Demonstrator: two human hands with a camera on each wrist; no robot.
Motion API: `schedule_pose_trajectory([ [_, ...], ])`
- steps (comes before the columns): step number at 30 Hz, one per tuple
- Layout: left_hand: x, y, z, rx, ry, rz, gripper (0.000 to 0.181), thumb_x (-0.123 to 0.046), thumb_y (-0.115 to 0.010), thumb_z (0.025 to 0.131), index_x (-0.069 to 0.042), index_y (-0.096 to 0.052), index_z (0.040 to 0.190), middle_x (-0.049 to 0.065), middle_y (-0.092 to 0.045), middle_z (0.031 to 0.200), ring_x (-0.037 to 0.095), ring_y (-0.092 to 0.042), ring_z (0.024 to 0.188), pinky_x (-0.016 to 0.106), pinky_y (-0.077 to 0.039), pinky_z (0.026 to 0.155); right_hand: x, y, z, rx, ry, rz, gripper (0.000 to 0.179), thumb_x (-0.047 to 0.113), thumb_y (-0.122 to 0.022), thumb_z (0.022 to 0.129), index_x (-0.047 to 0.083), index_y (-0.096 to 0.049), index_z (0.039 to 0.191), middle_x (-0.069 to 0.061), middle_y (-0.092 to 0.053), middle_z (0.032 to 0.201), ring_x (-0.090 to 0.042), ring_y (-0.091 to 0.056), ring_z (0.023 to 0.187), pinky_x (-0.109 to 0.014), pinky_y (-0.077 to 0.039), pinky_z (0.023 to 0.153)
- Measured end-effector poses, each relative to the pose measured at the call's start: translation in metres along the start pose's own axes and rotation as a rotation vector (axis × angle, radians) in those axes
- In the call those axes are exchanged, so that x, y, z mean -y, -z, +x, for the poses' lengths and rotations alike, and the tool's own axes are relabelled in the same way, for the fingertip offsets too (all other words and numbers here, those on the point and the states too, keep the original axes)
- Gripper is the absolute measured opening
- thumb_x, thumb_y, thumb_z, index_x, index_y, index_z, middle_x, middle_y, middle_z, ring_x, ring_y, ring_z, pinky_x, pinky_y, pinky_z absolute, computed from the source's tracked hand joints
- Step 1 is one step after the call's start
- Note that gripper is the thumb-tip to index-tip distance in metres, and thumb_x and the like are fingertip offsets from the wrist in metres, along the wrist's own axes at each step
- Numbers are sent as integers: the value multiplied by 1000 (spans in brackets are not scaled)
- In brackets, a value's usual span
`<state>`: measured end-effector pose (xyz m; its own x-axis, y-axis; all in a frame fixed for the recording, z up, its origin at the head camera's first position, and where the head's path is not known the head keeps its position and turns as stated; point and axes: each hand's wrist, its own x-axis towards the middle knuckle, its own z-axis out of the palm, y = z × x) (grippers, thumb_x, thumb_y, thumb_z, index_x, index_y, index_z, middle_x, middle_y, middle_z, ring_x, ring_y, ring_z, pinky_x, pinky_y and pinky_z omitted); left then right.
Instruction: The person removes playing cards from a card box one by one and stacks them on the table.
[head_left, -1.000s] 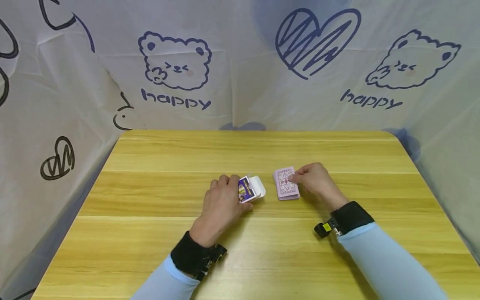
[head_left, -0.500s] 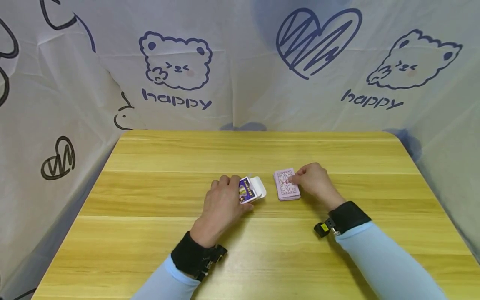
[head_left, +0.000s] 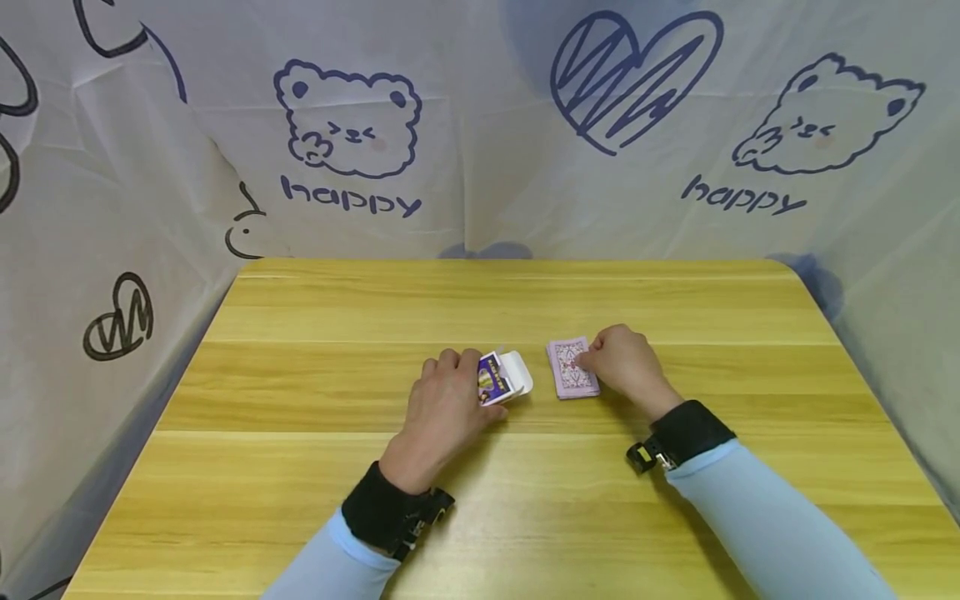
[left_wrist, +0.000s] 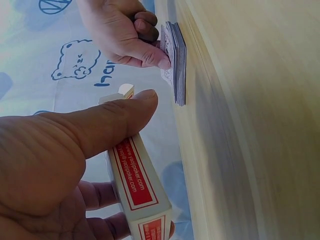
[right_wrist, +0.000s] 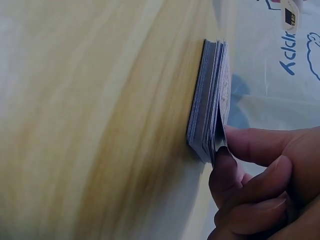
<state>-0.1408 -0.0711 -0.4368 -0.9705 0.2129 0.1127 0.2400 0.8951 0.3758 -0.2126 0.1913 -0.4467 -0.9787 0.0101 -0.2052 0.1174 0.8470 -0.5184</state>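
My left hand (head_left: 444, 398) grips a small playing-card box (head_left: 493, 380) with a purple picture on its face and its white end flap folded out. In the left wrist view, the thumb lies over the red-and-white side of the box (left_wrist: 136, 175), with fingers behind it. To its right, a deck of playing cards (head_left: 572, 367) lies face down on the table, pink-patterned back up. My right hand (head_left: 628, 363) is at the deck's right edge. In the right wrist view, its thumb and forefinger pinch the bent-up corner of the upper cards (right_wrist: 224, 95), leaving a gap above the rest.
Both hands work over a wood-grain table (head_left: 300, 308). A white cloth (head_left: 495, 150) with bear and heart drawings hangs behind it and at the sides. Each wrist wears a black band with a small camera, like the right one (head_left: 642, 457).
My right wrist and forearm have shifted slightly left, while the fingers stay at the deck's right edge. The top cards sit a little lower. My left hand and the box have hardly moved.
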Motion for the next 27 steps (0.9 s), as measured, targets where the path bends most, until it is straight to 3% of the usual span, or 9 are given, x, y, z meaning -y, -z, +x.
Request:
schedule_pose_trajectory([
  [5, 0, 0, 0, -3, -3, 1, 83, -43, -96, 75, -1, -61, 137, 20, -65, 119, 32, -57, 96, 41, -54, 74, 3, 2, 1, 11, 0, -60, 27, 27, -76, 93, 6, -66, 78, -2, -56, 68, -17, -50, 59, -29, -37, 51],
  [15, 1, 1, 1, -20, -12, 1, 82, -42, -96, 75, 0, -61, 136, 21, -65, 118, 32, -58, 96, 42, -54, 74, 6, 2, 3, 2, -24, -96, 29, 29, -80, 91, 6, -62, 93, -7, -63, 77, -21, -55, 65, -31, -39, 55],
  [27, 0, -2, 1, 6, -18, -22, 81, -41, -97, 74, -1, -61, 136, 20, -65, 119, 32, -56, 97, 42, -53, 76, 8, 12, -9, -146, 61, 110, 28, 31, -67, 102, 5, -66, 92, -8, -63, 81, -24, -56, 72, -32, -41, 62],
])
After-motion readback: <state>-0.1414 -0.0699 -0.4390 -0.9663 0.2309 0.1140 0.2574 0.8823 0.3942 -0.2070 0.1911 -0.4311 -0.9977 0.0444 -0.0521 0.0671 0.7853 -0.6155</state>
